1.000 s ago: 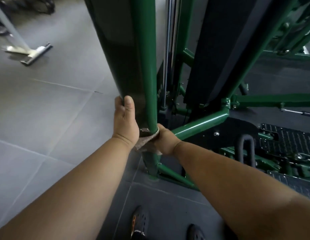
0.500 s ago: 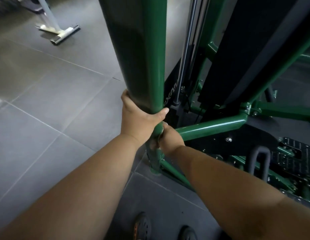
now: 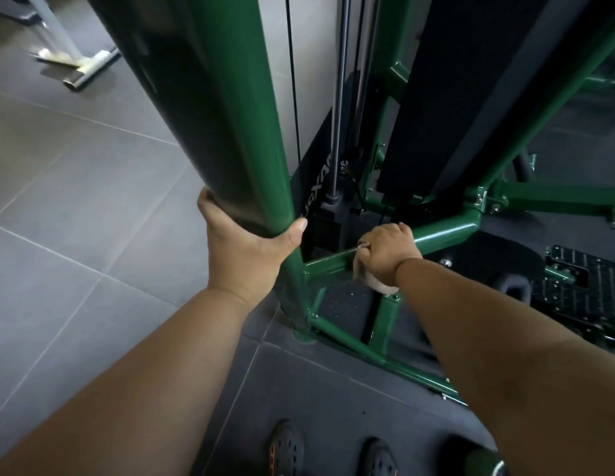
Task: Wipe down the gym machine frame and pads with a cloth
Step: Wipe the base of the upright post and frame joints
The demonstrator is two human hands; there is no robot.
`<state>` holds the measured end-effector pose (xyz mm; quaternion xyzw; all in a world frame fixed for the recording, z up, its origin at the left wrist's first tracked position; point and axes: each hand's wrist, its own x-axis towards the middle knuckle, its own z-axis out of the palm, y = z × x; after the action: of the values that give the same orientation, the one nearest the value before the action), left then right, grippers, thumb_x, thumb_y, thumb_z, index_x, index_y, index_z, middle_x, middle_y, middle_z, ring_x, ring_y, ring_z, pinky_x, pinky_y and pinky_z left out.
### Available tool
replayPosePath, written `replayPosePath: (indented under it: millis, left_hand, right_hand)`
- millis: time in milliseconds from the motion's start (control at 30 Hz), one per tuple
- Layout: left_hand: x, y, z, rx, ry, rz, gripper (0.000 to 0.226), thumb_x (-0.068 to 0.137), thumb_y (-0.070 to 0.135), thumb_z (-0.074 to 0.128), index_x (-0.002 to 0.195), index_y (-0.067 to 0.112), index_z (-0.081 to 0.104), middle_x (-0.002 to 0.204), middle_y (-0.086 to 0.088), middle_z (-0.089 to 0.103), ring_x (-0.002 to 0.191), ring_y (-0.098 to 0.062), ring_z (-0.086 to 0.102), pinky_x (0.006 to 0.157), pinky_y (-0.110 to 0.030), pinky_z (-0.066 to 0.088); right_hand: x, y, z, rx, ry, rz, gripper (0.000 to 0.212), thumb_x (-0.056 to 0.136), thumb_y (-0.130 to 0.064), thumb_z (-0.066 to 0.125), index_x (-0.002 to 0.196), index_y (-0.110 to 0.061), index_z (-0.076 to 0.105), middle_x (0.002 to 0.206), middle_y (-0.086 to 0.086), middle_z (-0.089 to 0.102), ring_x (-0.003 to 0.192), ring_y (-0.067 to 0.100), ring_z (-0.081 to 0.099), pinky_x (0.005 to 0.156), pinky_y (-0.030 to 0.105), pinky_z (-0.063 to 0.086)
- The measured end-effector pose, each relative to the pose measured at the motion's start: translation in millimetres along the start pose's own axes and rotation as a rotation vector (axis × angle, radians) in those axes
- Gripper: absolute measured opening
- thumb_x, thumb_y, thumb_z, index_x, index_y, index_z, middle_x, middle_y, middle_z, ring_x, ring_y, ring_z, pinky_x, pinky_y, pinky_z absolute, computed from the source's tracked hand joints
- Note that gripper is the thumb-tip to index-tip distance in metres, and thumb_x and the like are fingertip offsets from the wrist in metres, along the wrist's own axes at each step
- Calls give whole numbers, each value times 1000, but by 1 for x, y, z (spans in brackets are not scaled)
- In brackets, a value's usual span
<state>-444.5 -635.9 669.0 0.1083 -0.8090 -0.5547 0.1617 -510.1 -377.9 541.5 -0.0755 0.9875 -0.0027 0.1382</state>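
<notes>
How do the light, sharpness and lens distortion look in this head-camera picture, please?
Head view: dim, soft light; pale glare streaks run down the green upright post and the slanted green bar; the wide lens bows the frame outward and stretches both forearms; the left hand, the right hand and the cloth are fairly sharp, the floor squeegee softer.

dim indoor light, soft glare on green upright post (image 3: pixel 265 139), wide-angle bending at edges, slight blur.
</notes>
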Motion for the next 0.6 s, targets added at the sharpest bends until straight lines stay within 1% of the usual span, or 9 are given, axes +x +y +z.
replayPosePath:
  millis: [100,200,267,333,400,433,500,567,600]
  left_hand:
    - [0,-4,2,-1,9,-1,115,60,49,98,145,24,25,133,-5,62,122,-22,65,104,-44,56]
    - [-9,-10,10,1,25,-57,118,60,54,96,149,28,22,137,-5,57,125,-23,62,104,-45,55]
    - [-19,-13,13,50,34,-111,121,60,59,94,151,26,21,139,-4,55,127,-21,59,107,-45,53]
    - [-25,-14,17,65,40,-157,121,59,66,93,150,24,25,139,-2,54,128,-20,57,108,-44,52]
    - [-27,-14,19,68,64,-209,118,57,76,89,146,23,32,138,-1,53,127,-22,59,107,-46,53]
    - [-30,-12,21,67,80,-249,112,58,77,88,142,23,38,137,-1,51,125,-22,59,107,-45,53]
    - [-48,-6,28,90,108,-410,87,68,69,87,128,21,46,133,2,43,117,-18,54,106,-36,48]
    - [-74,0,39,95,79,-608,62,84,57,79,117,17,45,127,0,41,104,-20,50,92,-31,41]
    - [-86,2,44,104,25,-646,50,90,49,75,113,14,48,123,-4,47,97,-21,52,85,-29,41]
  right_hand:
    - [-4,-22,4,20,48,-34,62,87,-54,16,105,-27,69,114,5,66,115,29,54,105,47,38]
    - [-9,-50,15,73,39,-141,52,91,-48,28,118,-28,67,130,2,66,132,28,49,116,47,31]
    - [-9,-50,20,93,33,-184,53,94,-47,29,130,-29,64,140,-1,62,141,27,44,121,47,27]
    - [-7,-35,18,93,41,-191,55,95,-49,26,132,-31,63,138,-1,63,137,27,48,118,46,32]
    - [-4,-14,12,76,54,-134,54,95,-49,22,121,-32,66,127,1,66,123,26,54,109,45,38]
    - [-3,-4,10,72,63,-82,51,96,-49,22,115,-32,67,123,2,66,119,26,55,108,45,38]
    - [-1,10,12,83,55,5,52,95,-48,21,111,-31,67,122,3,65,122,26,53,116,47,32]
    - [0,11,13,72,31,45,57,92,-50,17,111,-30,67,125,3,63,130,27,49,125,52,21]
    - [0,6,13,54,19,42,57,90,-51,18,110,-29,67,125,4,63,133,27,47,127,54,16]
